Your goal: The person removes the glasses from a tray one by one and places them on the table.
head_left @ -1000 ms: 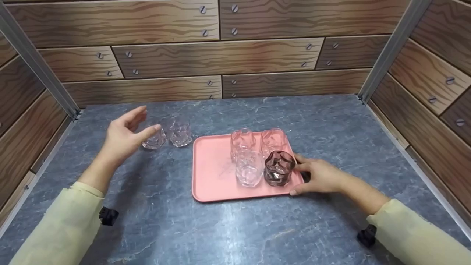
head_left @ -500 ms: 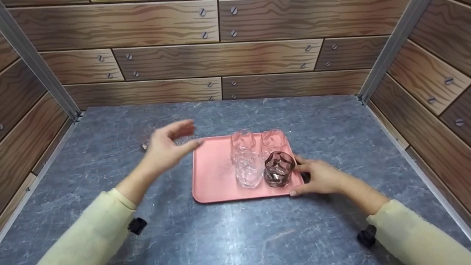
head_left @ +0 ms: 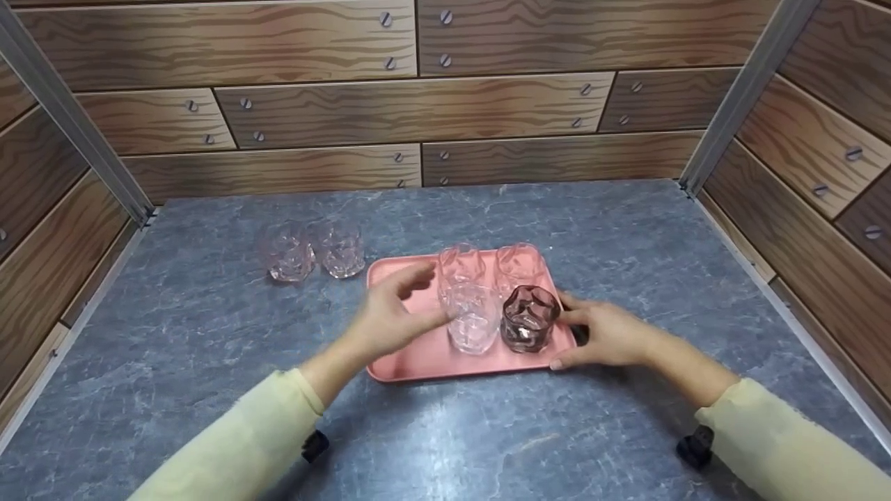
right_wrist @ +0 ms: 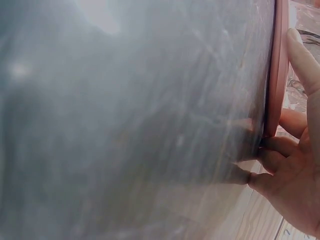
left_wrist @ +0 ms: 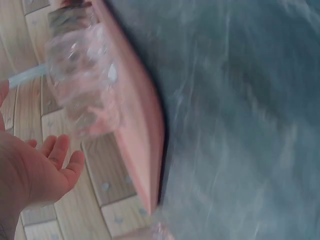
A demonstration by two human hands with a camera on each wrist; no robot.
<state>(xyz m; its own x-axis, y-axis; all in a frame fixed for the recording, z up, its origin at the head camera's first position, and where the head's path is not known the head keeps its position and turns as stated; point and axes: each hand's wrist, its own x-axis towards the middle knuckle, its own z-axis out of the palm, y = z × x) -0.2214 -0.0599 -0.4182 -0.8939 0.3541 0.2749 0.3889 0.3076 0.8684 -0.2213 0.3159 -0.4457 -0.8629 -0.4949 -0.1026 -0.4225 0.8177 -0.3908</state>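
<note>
Your left hand [head_left: 390, 321] is spread, thumb and fingers not yet touching the clear glass [head_left: 472, 321] on the pink tray [head_left: 411, 355]. Your right hand [head_left: 604, 332] rests relaxed against the tray's edge. You're mid-reach; next, close squarely round the glass without knocking the dark glass [head_left: 529, 319] beside it.

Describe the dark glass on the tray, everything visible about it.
The dark glass is a short tumbler of smoky, purplish-brown tinted glass with a wavy, faceted wall. It stands upright and looks empty, at the near right corner of the pink tray, close beside a clear glass on its left. The right hand rests by the tray edge next to it; contact with the glass is unclear.
</note>
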